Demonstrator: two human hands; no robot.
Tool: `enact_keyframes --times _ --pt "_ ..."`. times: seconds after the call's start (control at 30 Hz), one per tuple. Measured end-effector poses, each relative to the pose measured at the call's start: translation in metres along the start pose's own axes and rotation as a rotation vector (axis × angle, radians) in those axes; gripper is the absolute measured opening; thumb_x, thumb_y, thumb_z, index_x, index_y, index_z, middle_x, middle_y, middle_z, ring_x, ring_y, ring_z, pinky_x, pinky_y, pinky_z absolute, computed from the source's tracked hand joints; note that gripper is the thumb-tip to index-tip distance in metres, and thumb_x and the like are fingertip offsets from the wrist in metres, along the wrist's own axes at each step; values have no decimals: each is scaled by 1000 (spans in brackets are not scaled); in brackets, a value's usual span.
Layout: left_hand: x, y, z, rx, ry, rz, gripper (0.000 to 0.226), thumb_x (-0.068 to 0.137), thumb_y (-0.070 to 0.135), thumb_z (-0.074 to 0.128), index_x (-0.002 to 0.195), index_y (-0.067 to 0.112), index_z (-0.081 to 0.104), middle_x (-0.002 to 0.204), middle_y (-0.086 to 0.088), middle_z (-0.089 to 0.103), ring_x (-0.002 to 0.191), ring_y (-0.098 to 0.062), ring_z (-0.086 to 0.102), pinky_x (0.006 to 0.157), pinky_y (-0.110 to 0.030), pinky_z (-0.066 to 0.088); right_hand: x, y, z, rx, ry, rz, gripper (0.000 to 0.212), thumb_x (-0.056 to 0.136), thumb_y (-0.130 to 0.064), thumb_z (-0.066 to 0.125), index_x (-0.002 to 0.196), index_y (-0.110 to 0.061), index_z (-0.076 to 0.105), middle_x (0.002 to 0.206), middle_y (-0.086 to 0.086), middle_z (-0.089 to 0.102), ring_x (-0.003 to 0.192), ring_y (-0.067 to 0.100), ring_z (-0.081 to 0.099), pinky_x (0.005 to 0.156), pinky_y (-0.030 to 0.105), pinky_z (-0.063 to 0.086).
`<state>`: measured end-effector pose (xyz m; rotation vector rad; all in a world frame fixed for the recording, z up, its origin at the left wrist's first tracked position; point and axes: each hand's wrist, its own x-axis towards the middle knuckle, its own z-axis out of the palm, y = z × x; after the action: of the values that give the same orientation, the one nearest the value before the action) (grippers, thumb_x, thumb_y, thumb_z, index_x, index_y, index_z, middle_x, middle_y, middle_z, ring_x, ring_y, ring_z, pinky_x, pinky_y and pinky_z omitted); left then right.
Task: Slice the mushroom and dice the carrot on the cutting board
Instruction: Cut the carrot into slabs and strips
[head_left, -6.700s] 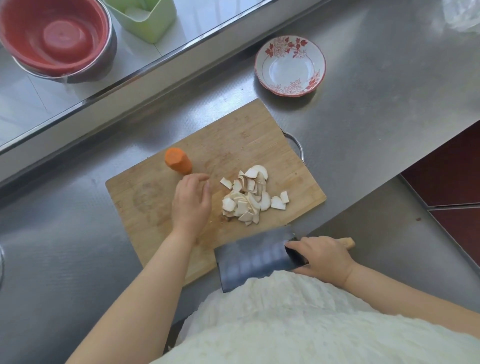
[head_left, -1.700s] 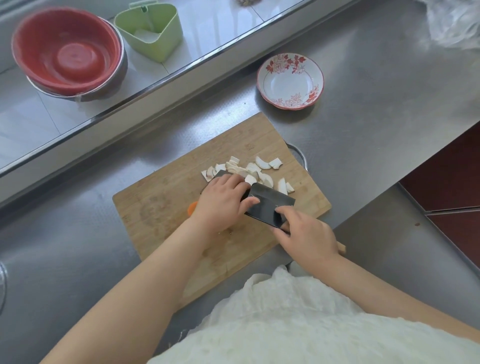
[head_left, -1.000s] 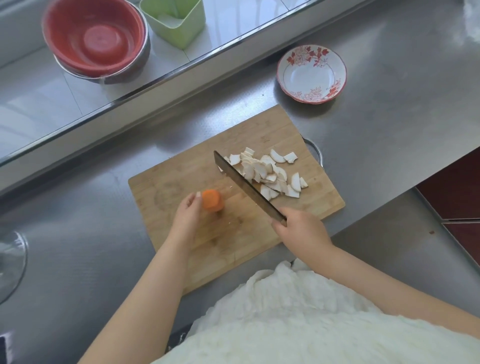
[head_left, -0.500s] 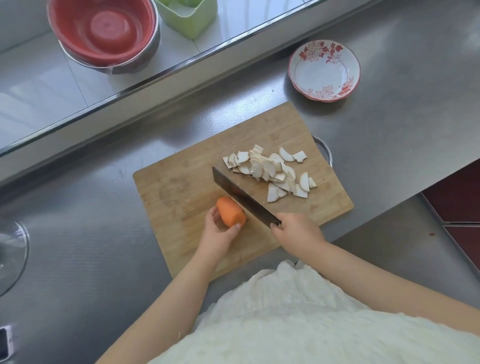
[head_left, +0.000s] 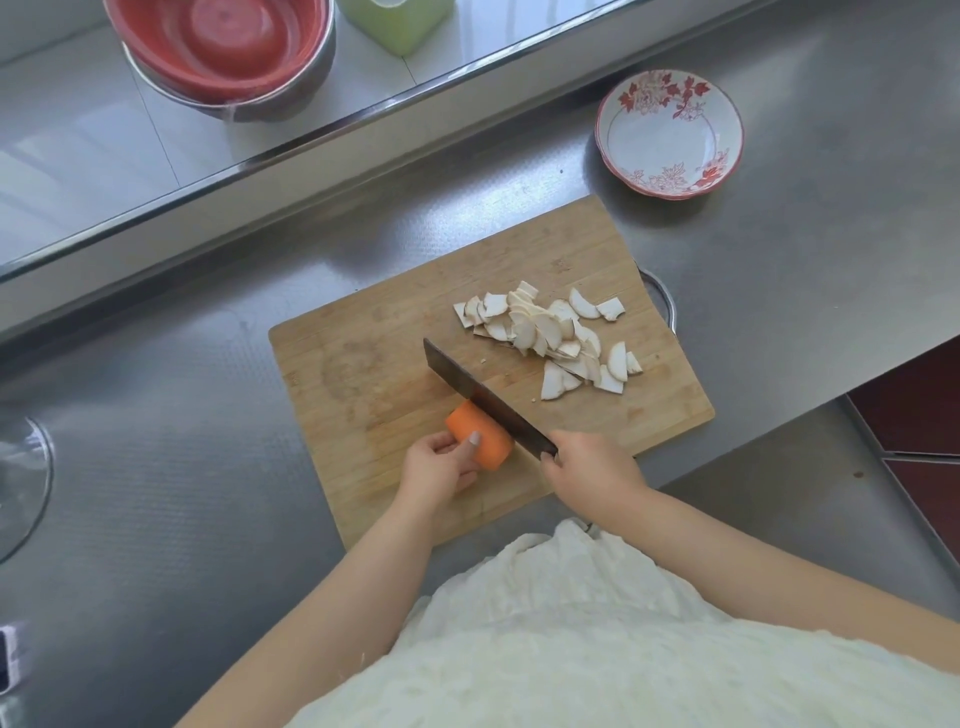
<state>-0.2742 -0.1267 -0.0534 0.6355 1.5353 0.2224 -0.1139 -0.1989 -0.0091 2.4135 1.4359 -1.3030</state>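
Orange carrot (head_left: 480, 435) gripped by left hand (head_left: 439, 467), right hand (head_left: 589, 470) clutching cleaver (head_left: 478, 397), floral bowl (head_left: 669, 134) beyond

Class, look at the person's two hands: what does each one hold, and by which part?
The left hand holds the carrot by its near end; the right hand grips the knife by its handle.

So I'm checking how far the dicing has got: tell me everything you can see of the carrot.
The carrot is a short, stubby orange chunk, smooth-skinned, lying on its side on the wooden cutting board near its front edge. It looks whole, with no cut pieces beside it. The left hand grips it from the left, one fingertip on top. The cleaver, held by the right hand, rests against its right side.
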Motion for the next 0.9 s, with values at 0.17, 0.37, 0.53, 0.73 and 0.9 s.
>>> enact_keyframes --times 0.17,0.37,0.53,0.73,0.9 --pt "6 4 4 -69 -2 0 25 86 19 72 102 14 55 108 -14 67 97 -26 67 78 -31 57 5 -4 -2 -61 68 -43 23 97 -25 39 110 -18 57 78 1 63 75 24 59 58 32 46" --pt "7 5 8 -69 11 -7 27 83 21 76 97 16 54 109 -15 67 101 -28 67 79 -31 57 11 -4 -4 -91 59 -41 22 97 -22 40 113 -19 55 88 4 65 72 23 52 57 29 38" --pt "9 5 5 -36 -9 1 38 81 23 78 108 10 54 107 -15 68 96 -25 69 78 -30 57 16 -9 1 -94 22 36 14 98 -22 40 99 -14 52 92 8 63 76 24 51 60 29 36" --pt "13 4 3 1 -36 2 40 82 24 77 113 7 59 103 -9 72 91 -20 71 78 -28 57 -12 -11 -12 -71 76 -31 22 98 -19 39 109 -20 58 83 3 64 79 26 61 60 31 46" --pt "15 2 3 19 -44 17 33 85 21 73 112 5 64 104 -11 72 93 -22 70 76 -27 57 -24 -10 -7 -115 67 -70 30 96 -17 40 121 -24 56 94 3 69 86 28 64 65 34 51"
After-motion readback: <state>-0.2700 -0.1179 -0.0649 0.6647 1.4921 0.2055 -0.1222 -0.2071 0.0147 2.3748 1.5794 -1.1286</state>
